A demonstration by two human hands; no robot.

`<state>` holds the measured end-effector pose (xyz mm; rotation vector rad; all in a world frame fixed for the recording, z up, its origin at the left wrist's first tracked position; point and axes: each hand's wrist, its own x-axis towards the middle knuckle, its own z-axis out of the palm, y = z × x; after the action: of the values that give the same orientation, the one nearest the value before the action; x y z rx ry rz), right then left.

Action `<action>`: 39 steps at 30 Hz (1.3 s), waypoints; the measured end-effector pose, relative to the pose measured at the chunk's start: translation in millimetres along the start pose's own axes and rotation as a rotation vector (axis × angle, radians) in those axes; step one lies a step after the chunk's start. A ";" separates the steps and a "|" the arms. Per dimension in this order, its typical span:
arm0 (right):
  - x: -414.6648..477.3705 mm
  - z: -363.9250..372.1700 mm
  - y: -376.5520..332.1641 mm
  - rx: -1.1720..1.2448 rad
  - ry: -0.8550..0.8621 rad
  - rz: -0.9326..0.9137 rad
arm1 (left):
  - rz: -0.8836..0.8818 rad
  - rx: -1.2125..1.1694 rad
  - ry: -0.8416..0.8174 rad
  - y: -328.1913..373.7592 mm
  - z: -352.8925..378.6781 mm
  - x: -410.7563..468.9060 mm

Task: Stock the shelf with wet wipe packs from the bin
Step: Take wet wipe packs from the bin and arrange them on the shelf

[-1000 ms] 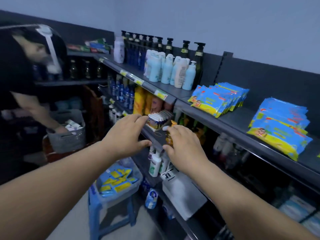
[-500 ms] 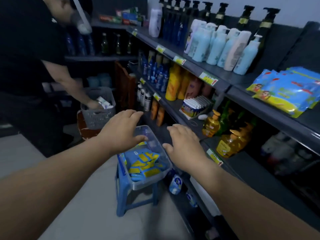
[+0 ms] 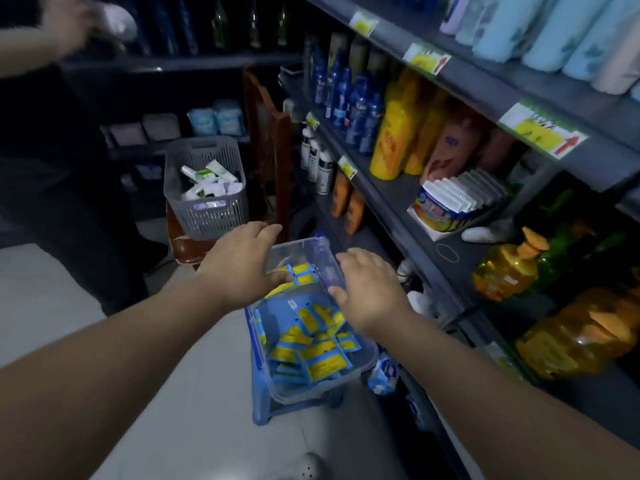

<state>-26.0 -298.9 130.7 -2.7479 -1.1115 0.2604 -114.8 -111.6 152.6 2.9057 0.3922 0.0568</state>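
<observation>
Hands hover over the clear bin (image 3: 349, 377) of wet wipe packs (image 3: 311, 348), left hand (image 3: 242, 268) and right hand (image 3: 369, 289) both spread, grasping nothing.

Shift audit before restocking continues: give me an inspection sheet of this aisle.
Surface: pale floor, bare where visible.
Job's things: clear bin on a blue stool, holding blue-and-yellow wet wipe packs; dark shelf to the right carries bottles.
Clutter: grey basket of small packs behind the bin; rubber band on the shelf.
Hands: left hand and right hand open over the bin, gripping nothing.
Cables: nothing seen.
Surroundings: another person's blurred arm upper left.
</observation>
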 end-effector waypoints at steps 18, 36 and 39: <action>171.8 157.2 49.3 0.022 -0.153 0.108 | 0.053 0.024 -0.296 -107.0 172.6 162.5; 309.1 350.0 94.2 -0.006 -0.406 0.011 | -0.045 0.162 -0.505 -166.4 375.7 227.9; 323.8 366.4 98.3 -0.005 -0.436 -0.014 | -0.095 0.174 -0.535 -169.6 396.1 225.1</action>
<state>187.7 -109.9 -278.5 -2.7581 -1.2195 0.8890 84.4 28.8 -268.0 2.9008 0.4496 -0.7847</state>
